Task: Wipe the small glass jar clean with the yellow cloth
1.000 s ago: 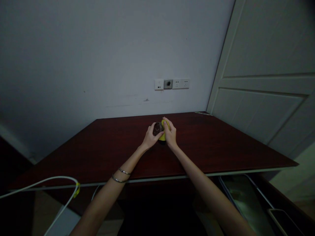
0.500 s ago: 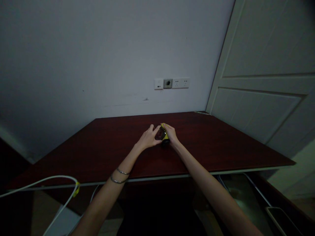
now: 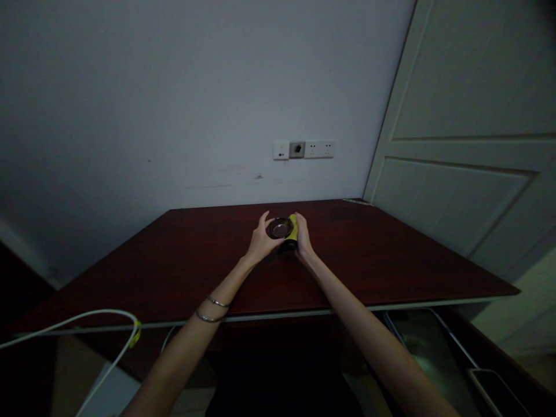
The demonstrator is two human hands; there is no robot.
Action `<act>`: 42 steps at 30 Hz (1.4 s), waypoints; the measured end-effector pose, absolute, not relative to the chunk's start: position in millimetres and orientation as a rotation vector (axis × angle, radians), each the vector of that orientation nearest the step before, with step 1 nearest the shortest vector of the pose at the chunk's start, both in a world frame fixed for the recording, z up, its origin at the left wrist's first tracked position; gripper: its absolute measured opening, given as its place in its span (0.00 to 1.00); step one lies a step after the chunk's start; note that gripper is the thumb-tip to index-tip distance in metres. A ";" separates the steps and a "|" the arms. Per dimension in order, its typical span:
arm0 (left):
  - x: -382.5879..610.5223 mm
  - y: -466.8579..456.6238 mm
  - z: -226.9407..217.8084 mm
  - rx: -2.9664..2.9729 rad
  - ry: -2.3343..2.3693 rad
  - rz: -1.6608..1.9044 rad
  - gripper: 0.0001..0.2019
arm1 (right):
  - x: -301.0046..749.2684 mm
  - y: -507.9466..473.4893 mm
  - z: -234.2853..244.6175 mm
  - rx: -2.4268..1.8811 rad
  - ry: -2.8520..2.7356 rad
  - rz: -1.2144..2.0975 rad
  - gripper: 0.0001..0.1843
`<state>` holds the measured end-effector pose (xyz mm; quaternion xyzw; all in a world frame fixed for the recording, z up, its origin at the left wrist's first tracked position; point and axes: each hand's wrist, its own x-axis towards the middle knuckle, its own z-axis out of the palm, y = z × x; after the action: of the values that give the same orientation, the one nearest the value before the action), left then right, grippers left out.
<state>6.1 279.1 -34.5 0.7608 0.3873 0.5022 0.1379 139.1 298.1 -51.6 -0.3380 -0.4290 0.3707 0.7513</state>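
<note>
Both my hands meet near the back middle of a dark red wooden table [image 3: 182, 260]. My left hand [image 3: 260, 240] curls round a small round metal dish [image 3: 280, 227], its opening turned up toward me. My right hand [image 3: 302, 237] grips the dish's right side and presses a yellow cloth or sponge [image 3: 295, 227] against it. Two thin bangles [image 3: 211, 308] sit on my left forearm. The underside of the dish is hidden by my fingers.
A white wall stands behind the table with a row of sockets [image 3: 304, 149]. A white panelled door [image 3: 473, 145] closes the right side. A white cable [image 3: 87, 324] with a yellow tag loops at the front left. An open drawer [image 3: 434, 347] shows below right.
The dish has turned so its open top faces up toward me. My hands shifted slightly back and up, with the yellow piece now at the dish's right rim.
</note>
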 end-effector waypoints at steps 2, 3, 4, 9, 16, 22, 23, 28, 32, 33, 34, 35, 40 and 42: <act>7.3 277.8 -35.0 2.188 1.111 1.448 0.44 | 139.5 298.0 -51.8 -0.780 -0.922 0.783 0.27; 7.6 277.2 -35.2 2.193 1.101 1.442 0.44 | 140.2 298.1 -51.2 -0.789 -0.916 0.818 0.27; 7.7 276.7 -35.3 2.201 1.085 1.433 0.44 | 141.3 298.5 -50.0 -0.789 -0.925 0.852 0.27; 6.2 274.8 -36.2 2.225 0.982 1.367 0.46 | 151.8 303.1 -41.7 -0.758 -0.955 1.031 0.26; -1.5 274.6 -32.1 2.260 0.953 1.219 0.51 | 155.7 296.2 -36.7 -0.746 -1.014 1.239 0.24; -5.9 286.8 -34.8 2.206 1.108 1.318 0.53 | 149.6 293.6 -39.5 -0.717 -0.922 1.152 0.24; -5.4 288.6 -36.0 2.180 1.148 1.374 0.52 | 148.9 294.7 -40.3 -0.725 -0.888 1.113 0.25; 1.9 290.7 -42.3 2.184 1.033 1.387 0.33 | 141.5 294.6 -43.0 -0.778 -0.762 0.902 0.26; 8.7 290.5 -49.1 2.146 0.977 1.353 0.37 | 131.6 287.5 -44.0 -0.808 -0.757 0.786 0.25; 9.8 291.4 -50.9 2.113 0.985 1.374 0.37 | 129.9 286.3 -44.4 -0.809 -0.781 0.761 0.25; 10.6 292.5 -52.6 2.081 0.987 1.399 0.37 | 128.7 285.6 -45.0 -0.810 -0.813 0.738 0.25; 11.0 293.7 -54.0 2.053 0.984 1.423 0.36 | 128.3 285.6 -45.6 -0.814 -0.847 0.717 0.25; 9.8 294.5 -53.2 2.028 0.905 1.403 0.35 | 136.6 291.8 -45.2 -0.882 -1.018 0.643 0.24; 8.5 292.0 -50.2 2.043 0.873 1.366 0.37 | 143.3 295.0 -43.1 -0.913 -1.072 0.660 0.25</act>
<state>8.5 292.0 -50.2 0.7556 0.3228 0.5052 0.2639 143.3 295.0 -43.1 -0.4117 -0.4838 0.2977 0.7126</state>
